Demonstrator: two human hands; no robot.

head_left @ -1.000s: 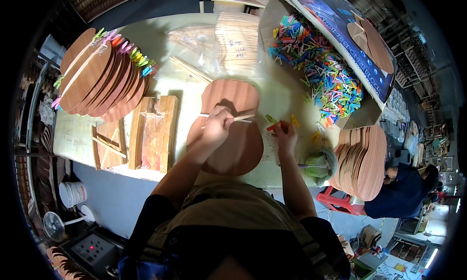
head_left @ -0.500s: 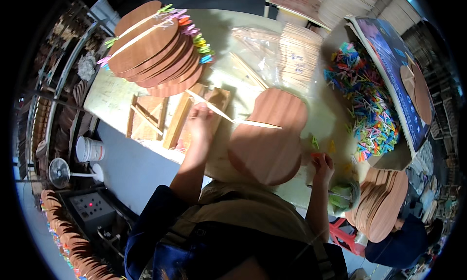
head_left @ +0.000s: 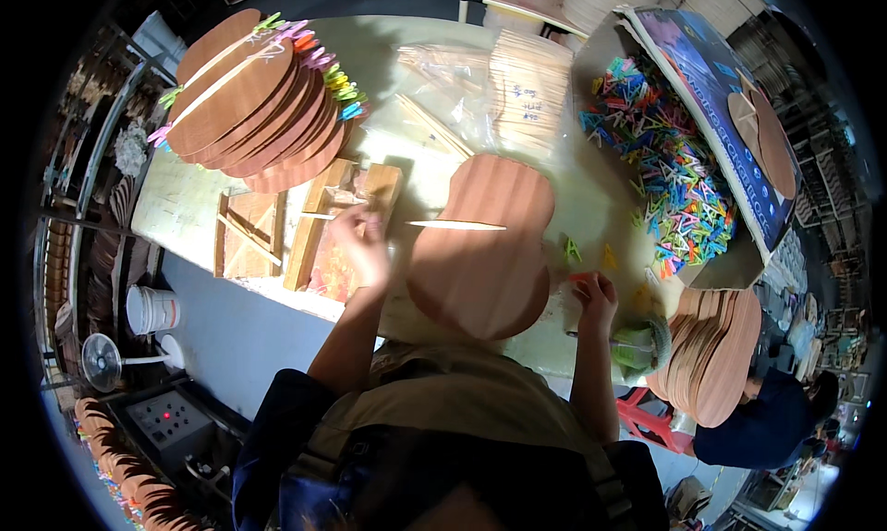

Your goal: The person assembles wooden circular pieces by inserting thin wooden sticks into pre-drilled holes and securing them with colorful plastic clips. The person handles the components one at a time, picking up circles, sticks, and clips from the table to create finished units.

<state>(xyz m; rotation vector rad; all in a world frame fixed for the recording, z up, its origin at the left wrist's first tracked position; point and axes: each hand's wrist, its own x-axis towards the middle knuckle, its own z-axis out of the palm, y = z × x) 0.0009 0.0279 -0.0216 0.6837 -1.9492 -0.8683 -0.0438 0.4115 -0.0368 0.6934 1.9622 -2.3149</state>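
A guitar-shaped wooden panel (head_left: 480, 272) lies flat in front of me. Across its waist rests a thin pale wooden strip (head_left: 462, 224), one end jutting past the left edge. My left hand (head_left: 363, 245) is over a wooden frame (head_left: 309, 226) left of the panel, fingers pinched and a little blurred. Another pale strip (head_left: 318, 216) pokes out from its far side and seems held in it. To the right of the panel, my right hand (head_left: 596, 297) is closed on a small orange-red clothespin (head_left: 581, 277). Nearby on the table lie a green clothespin (head_left: 572, 248) and a yellow clothespin (head_left: 609, 256).
Clipped panels (head_left: 249, 106) are stacked at the far left. Bundled strips (head_left: 529, 92) lie in plastic at the back. A cardboard box (head_left: 605, 46) of colourful clothespins stands right, above more panels (head_left: 711, 346) and a green cup-like thing (head_left: 639, 344). Another person (head_left: 767, 416) is at far right.
My left hand has turned and shifted with its strip, away from the strip on the panel, toward the wooden frame. The right hand keeps the clothespin near the panel. The whole view has shifted.
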